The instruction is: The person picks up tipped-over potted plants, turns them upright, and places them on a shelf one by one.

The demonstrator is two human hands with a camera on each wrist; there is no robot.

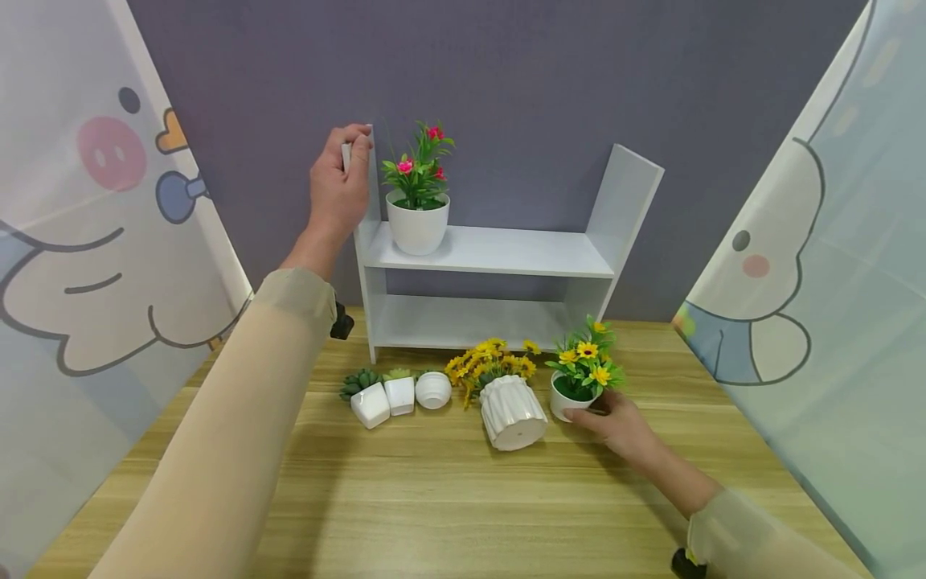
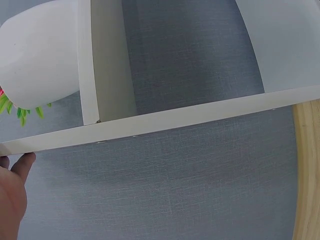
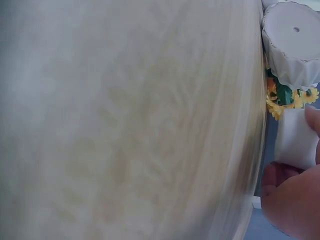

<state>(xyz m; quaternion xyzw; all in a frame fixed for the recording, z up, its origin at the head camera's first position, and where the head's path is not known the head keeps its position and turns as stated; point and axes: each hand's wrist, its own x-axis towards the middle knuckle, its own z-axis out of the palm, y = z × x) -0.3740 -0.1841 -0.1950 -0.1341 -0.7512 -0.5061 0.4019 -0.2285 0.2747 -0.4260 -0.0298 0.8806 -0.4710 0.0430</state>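
Observation:
My left hand [image 1: 340,183] grips the upper end of the left side panel of a white two-tier shelf [image 1: 499,251]. In the left wrist view, fingertips [image 2: 24,162] lie against the panel's edge. On the upper tier, beside that panel, stands a white pot of pink flowers [image 1: 418,225]. At the shelf's front right, my right hand [image 1: 624,428] holds a small white pot of yellow flowers [image 1: 584,374], its thumb low on the pot's front. The right wrist view shows the white pot [image 3: 295,142] between thumb and fingers.
A fluted white vase [image 1: 514,412] with yellow daisies lies on its side left of the right hand. Further left, several small white succulent pots [image 1: 371,404] lie tipped over on the wooden table [image 1: 434,507]. A grey wall [image 1: 506,96] backs the shelf, with cartoon-printed curtains [image 1: 825,265] at both sides.

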